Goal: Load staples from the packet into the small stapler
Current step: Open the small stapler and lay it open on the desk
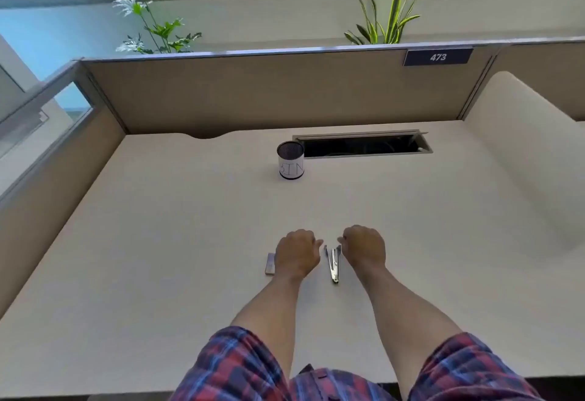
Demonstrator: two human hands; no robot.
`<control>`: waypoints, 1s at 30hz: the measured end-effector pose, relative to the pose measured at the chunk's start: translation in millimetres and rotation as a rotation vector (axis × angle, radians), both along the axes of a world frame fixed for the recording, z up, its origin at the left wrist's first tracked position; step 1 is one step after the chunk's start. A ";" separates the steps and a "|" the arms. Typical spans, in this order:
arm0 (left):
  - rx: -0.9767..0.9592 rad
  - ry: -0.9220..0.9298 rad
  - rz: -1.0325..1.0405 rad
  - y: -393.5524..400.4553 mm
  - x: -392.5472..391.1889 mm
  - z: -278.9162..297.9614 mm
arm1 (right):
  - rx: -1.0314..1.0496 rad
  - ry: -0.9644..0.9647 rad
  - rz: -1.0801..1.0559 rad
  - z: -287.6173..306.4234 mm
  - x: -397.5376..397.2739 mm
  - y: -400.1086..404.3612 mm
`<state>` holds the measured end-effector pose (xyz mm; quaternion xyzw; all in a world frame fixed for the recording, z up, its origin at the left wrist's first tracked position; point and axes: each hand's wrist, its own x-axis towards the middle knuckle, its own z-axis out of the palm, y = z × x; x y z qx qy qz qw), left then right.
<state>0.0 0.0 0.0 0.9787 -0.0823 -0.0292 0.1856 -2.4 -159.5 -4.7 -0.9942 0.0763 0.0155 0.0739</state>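
Both hands hover low over a pale desk (158,242), with the small stapler (334,263) lying between them.

A mesh cup (290,160) with a paper label stands farther back, beside an open cable slot (364,144); a partition carries a plate reading 473 (438,57), and plants (152,20) rise behind it. The left hand (297,253) covers most of the staple packet (270,263), of which only a grey edge shows. The right hand (364,247) sits just beside the stapler's far end. Both sets of fingers curl downward, away from view, so whether they grasp anything cannot be told. The stapler's details are small and blurred.
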 end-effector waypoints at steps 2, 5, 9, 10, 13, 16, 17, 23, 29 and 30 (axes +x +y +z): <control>-0.031 0.061 0.027 -3.6 -3.0 -3.5 | 0.095 0.064 -0.104 -1.5 -2.4 1.1; -0.052 0.150 0.032 -9.8 -8.5 -9.6 | 0.191 0.125 -0.226 -5.8 -8.3 5.9; -0.116 0.242 0.058 -14.0 -9.6 -14.9 | 0.309 0.157 -0.317 -11.4 -8.0 7.5; -0.131 0.258 0.067 -15.5 -10.1 -15.4 | 0.342 0.164 -0.334 -12.9 -7.5 8.4; -0.191 0.304 0.094 -19.7 -9.6 -16.9 | 0.408 0.163 -0.364 -17.6 -8.1 12.7; -0.217 0.337 0.111 -21.9 -8.7 -19.2 | 0.448 0.140 -0.387 -19.3 -9.8 16.0; -0.230 0.347 0.119 -21.8 -8.5 -20.1 | 0.459 0.137 -0.396 -19.4 -10.0 16.7; -0.320 0.376 0.166 -19.8 -6.2 -26.9 | 0.453 0.164 -0.358 -21.8 -6.8 19.2; -0.441 0.433 0.218 -18.8 -2.6 -32.7 | 0.481 0.157 -0.365 -23.1 -4.8 20.7; -0.466 0.442 0.228 -18.4 -2.0 -34.6 | 0.500 0.146 -0.378 -24.0 -5.3 20.5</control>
